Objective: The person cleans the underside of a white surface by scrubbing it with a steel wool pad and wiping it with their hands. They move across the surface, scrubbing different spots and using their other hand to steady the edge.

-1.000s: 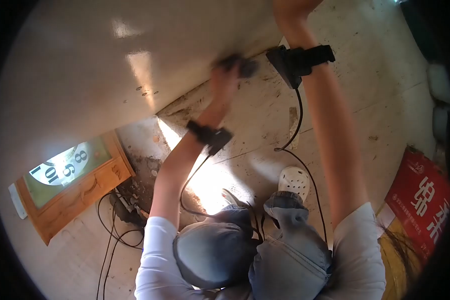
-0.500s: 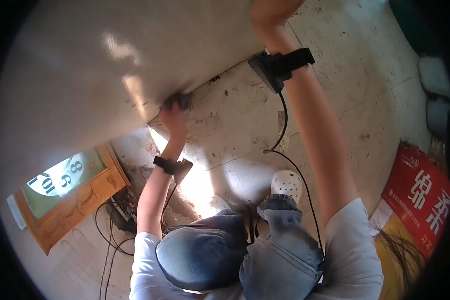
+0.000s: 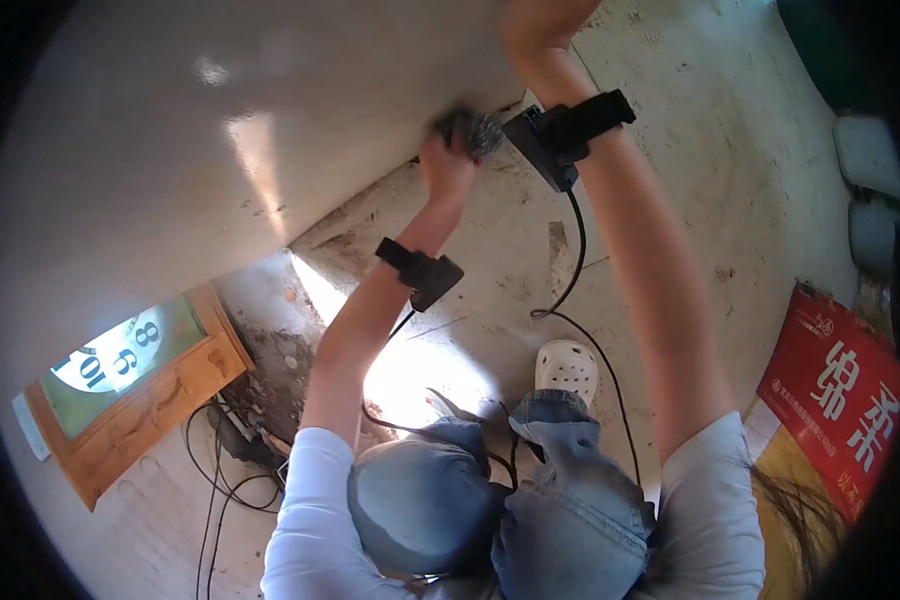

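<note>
My left hand (image 3: 446, 165) is closed around a dark, wiry scouring pad (image 3: 484, 132), which looks like steel wool. It presses the pad against the lower edge of a large glossy white panel (image 3: 150, 170), just above the floor. At the top edge of the view is my right hand (image 3: 550, 22), against or beside the panel's upper right side. Its fingers are cut off by the frame, so what they touch is hidden. Both wrists carry black strapped devices with cables.
Dirty pale floor (image 3: 660, 200) lies around my white clog (image 3: 567, 372). A wooden-framed clock (image 3: 140, 390) leans at the left, near black cables (image 3: 220, 490). On the right are a red printed sign (image 3: 830, 390) and pale containers (image 3: 870, 155).
My left hand has moved right and up along the panel's lower edge, carrying the scouring pad closer to my right wrist. My right hand stays nearly in place.
</note>
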A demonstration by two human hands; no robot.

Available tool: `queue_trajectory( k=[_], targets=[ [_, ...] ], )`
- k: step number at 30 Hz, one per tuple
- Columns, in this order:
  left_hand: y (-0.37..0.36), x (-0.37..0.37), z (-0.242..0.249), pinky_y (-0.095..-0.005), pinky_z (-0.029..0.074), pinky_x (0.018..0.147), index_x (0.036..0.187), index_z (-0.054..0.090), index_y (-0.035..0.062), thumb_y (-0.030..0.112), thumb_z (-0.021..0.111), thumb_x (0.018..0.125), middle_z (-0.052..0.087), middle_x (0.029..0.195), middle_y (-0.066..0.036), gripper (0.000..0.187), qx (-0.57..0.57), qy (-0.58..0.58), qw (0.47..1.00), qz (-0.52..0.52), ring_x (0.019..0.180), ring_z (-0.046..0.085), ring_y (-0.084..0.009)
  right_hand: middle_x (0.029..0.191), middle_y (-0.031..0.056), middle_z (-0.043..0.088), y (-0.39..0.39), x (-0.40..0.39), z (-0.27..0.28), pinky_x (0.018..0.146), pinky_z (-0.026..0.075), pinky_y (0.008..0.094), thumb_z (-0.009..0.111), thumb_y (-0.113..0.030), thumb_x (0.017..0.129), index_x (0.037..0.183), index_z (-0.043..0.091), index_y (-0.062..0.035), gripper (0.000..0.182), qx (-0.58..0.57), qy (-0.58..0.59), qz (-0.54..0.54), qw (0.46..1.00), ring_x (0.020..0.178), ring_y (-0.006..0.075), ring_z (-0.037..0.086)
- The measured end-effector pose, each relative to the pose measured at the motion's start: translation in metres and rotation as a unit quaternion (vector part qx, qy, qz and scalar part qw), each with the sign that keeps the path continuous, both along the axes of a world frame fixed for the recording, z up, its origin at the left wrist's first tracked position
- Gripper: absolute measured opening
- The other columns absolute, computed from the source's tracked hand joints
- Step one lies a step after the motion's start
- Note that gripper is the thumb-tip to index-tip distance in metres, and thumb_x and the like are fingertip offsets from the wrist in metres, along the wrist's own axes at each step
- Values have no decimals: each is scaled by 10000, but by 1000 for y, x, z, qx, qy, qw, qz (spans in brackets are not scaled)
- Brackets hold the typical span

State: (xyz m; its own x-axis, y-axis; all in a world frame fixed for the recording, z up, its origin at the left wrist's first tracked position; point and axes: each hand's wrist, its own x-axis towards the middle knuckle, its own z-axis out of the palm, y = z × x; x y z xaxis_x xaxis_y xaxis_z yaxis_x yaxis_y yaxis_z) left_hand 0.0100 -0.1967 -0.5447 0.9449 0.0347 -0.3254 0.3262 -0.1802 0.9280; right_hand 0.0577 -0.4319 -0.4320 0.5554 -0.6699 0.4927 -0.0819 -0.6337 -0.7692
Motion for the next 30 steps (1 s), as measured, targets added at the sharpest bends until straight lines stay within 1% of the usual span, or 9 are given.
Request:
queue_trajectory(
  k=[2, 6, 9, 12, 15, 18, 21, 24, 30],
  targets=[
    [-14, 7, 45, -247, 357, 352, 974, 525, -9, 95, 425, 889, 588, 725, -84, 168, -75, -80, 989, -95, 443, 519, -124, 927, 121, 573, 1, 1, -2, 704, 410, 380, 458, -201, 825, 852, 542, -22, 200, 4, 4, 8, 1000, 821, 285, 555],
    [-17, 21, -8, -268, 348, 354, 798, 559, -2, 116, 448, 887, 546, 597, -65, 185, 82, 106, 991, -23, 422, 499, -140, 928, 121, 572, 17, 6, -4, 705, 410, 380, 457, -200, 826, 853, 541, -22, 199, 27, 2, 33, 999, 824, 285, 555],
    [-23, 15, -63, -334, 442, 426, 756, 581, -84, 170, 562, 825, 575, 618, -160, 264, 79, -174, 981, 42, 456, 571, -227, 929, 121, 572, 18, 8, -5, 705, 410, 381, 455, -199, 827, 855, 541, -21, 199, 31, 0, 48, 998, 825, 285, 555],
    [-31, 3, 58, -309, 414, 441, 803, 577, -42, 135, 515, 853, 572, 663, -142, 194, 34, -29, 998, -33, 530, 548, -157, 930, 122, 572, 20, 4, -9, 706, 410, 381, 454, -198, 827, 856, 540, -21, 199, 38, 13, 59, 997, 827, 285, 555],
    [-19, 12, -2, -312, 421, 459, 828, 580, -55, 165, 530, 851, 578, 675, -167, 227, 156, -44, 985, -59, 544, 543, -139, 932, 122, 572, 32, 10, -7, 707, 410, 381, 453, -197, 828, 857, 540, -21, 198, 48, 9, 86, 995, 829, 285, 555],
    [-17, 5, -46, -361, 460, 535, 754, 598, -65, 301, 593, 798, 598, 645, -203, 368, 312, -234, 918, 72, 553, 605, -288, 933, 122, 572, 38, 14, -8, 707, 410, 382, 452, -196, 829, 858, 539, -21, 198, 51, 10, 110, 993, 831, 285, 555],
    [-20, 0, 13, -361, 454, 533, 770, 606, -51, 295, 603, 789, 597, 654, -196, 347, -125, -53, 988, 66, 543, 597, -273, 934, 123, 572, 44, 9, -12, 708, 410, 382, 451, -195, 829, 859, 539, -21, 197, 58, 24, 125, 990, 832, 285, 555],
    [5, 15, -70, -308, 413, 435, 835, 590, -25, 218, 584, 810, 591, 691, -117, 244, 152, 5, 988, 43, 462, 503, -168, 935, 123, 571, 58, 6, -5, 709, 410, 382, 450, -194, 830, 860, 538, -21, 197, 69, 26, 149, 986, 834, 285, 555],
    [48, -8, -12, -323, 432, 484, 839, 570, -16, 309, 594, 787, 595, 738, -71, 330, 28, 82, 995, -51, 641, 574, -151, 938, 123, 571, 82, 4, 15, 710, 410, 383, 448, -192, 831, 863, 537, -20, 196, 81, 15, 179, 980, 837, 284, 555]
  ],
)
